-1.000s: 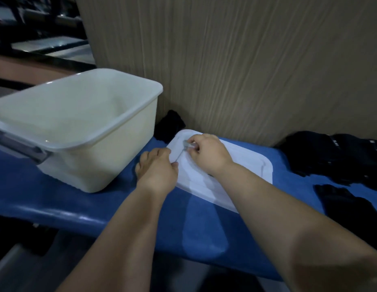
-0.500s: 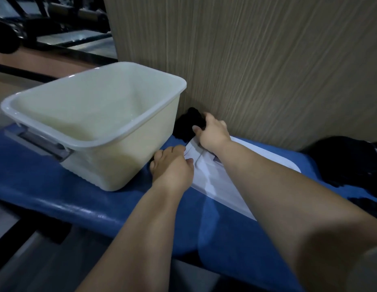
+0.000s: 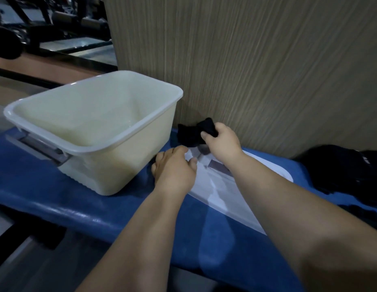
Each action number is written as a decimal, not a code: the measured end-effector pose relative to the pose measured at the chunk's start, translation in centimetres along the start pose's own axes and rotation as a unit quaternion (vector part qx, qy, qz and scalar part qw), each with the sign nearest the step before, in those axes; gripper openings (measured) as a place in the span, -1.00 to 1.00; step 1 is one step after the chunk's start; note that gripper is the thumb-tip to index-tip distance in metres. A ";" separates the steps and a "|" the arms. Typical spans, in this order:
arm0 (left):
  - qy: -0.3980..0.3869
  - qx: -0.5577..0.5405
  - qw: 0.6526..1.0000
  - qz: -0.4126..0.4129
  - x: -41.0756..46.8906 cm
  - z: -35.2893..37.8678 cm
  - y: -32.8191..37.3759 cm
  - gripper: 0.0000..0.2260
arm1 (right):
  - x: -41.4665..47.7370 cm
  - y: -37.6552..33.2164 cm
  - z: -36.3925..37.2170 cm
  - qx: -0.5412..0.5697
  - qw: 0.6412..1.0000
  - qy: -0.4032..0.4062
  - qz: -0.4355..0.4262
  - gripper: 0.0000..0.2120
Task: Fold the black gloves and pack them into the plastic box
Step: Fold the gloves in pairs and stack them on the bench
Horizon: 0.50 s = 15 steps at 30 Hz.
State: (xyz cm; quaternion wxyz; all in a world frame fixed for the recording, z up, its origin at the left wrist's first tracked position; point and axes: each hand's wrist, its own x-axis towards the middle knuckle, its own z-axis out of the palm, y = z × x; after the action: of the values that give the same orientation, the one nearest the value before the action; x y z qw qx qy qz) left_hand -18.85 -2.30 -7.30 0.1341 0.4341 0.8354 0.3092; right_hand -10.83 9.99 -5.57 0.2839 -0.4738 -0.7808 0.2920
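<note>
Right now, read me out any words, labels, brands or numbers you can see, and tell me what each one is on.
Nothing here can be read as text.
Black clothes on the right: small white marks, too blurred to read.
Box: no print visible.
Lid: no print visible.
Glove in the right hand: no print visible.

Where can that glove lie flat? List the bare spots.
Bare: the blue bench strip in front of the plastic box, and the lid between the forearms. Crowded: the corner by the left hand and right hand, and the right end under the black pile.
</note>
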 end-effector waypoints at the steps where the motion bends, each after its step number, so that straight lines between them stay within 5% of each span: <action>1: 0.006 -0.021 1.000 0.008 -0.1 0.1 0.4 -0.66 | -1.0 0.3 -0.8 0.020 1.000 0.003 0.003 -0.80; 6: -0.056 -0.179 0.982 0.029 -1.8 0.5 3.6 -0.64 | -6.2 1.9 -5.6 0.086 0.995 0.044 0.006 -0.92; 15: -0.173 -0.427 0.887 -0.003 -6.5 4.1 10.1 -0.85 | -16.1 5.8 -13.9 0.117 0.993 0.014 -0.028 -0.85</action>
State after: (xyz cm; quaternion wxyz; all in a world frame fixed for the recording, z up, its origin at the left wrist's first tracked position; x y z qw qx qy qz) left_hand -6.52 -1.59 -4.37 0.4501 0.3788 0.5876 0.5556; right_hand 8.80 0.24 -3.18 0.3560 -0.4190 -0.7506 0.3664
